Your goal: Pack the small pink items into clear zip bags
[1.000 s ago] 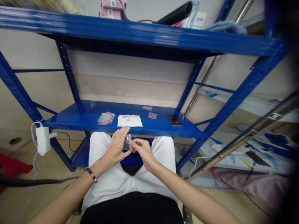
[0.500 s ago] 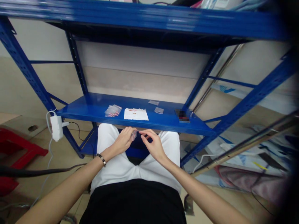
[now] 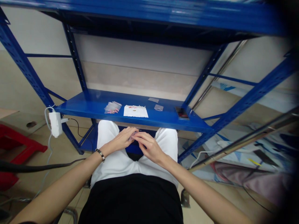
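While pinching a small clear plastic bag (image 3: 135, 134), nearly hidden between them, the left hand (image 3: 120, 140) and right hand (image 3: 149, 147) meet above white trousers (image 3: 106, 137), just below a blue shelf (image 3: 79, 107) holding paper (image 3: 135, 111) and bags (image 3: 113, 107)

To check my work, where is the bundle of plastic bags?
In the head view, the bag bundle lies on the blue shelf, left of the white paper, beyond the left hand.

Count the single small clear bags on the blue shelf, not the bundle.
2. One small clear bag lies near the back of the blue shelf, right of the white paper; the other lies nearer and further right. Another may hide between the left hand and right hand.
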The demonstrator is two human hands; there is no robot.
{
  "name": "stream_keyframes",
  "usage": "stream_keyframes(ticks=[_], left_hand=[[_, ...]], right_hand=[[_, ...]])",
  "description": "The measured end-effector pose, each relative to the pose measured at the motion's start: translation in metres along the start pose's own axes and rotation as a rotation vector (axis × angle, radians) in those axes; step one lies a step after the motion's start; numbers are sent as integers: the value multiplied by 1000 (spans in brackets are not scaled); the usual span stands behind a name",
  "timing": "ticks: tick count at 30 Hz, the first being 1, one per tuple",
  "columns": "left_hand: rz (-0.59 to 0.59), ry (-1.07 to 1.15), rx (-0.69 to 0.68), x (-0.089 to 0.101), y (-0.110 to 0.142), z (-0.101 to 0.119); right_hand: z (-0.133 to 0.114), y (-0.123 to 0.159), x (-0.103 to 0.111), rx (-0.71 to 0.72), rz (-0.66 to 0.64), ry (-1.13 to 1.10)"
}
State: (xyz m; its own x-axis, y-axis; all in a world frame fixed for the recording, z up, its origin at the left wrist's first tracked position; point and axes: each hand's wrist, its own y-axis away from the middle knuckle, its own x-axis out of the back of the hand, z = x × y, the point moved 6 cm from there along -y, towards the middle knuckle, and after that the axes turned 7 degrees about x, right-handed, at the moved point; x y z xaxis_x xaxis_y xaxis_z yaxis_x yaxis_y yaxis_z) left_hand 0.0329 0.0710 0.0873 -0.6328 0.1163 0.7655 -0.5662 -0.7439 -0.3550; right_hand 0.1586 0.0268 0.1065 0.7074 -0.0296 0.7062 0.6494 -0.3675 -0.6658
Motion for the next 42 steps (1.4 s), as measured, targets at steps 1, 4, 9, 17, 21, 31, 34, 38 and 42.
stream_keyframes(ticks=[1, 4, 9, 17, 21, 31, 34, 38, 42], left_hand=[[-11, -22, 3, -1, 1, 0], [-51, -68, -4, -6, 0, -1], [-51, -92, 1, -9, -6, -6], [-164, -277, -37, -29, 8, 18], [-191, -351, -39, -38, 10, 26], [-167, -466, -87, -40, 2, 31], [-153, -398, -65, -40, 2, 25], [-23, -225, 54, -22, -4, 3], [126, 21, 229, -1, -12, -34]], right_hand=[[-2, 1, -2, 17, -20, -14], [-6, 1, -5, 59, -64, -63], [1, 0, -4, 41, -128, 34], [1, 18, -36, 26, -525, 252], [1, 23, -44, 26, -579, 305], [5, 21, -48, -13, -599, 431], [1, 14, -38, -26, -591, 347], [-1, -12, -6, -22, -427, 34], [45, -49, 21, -76, -159, -135]])
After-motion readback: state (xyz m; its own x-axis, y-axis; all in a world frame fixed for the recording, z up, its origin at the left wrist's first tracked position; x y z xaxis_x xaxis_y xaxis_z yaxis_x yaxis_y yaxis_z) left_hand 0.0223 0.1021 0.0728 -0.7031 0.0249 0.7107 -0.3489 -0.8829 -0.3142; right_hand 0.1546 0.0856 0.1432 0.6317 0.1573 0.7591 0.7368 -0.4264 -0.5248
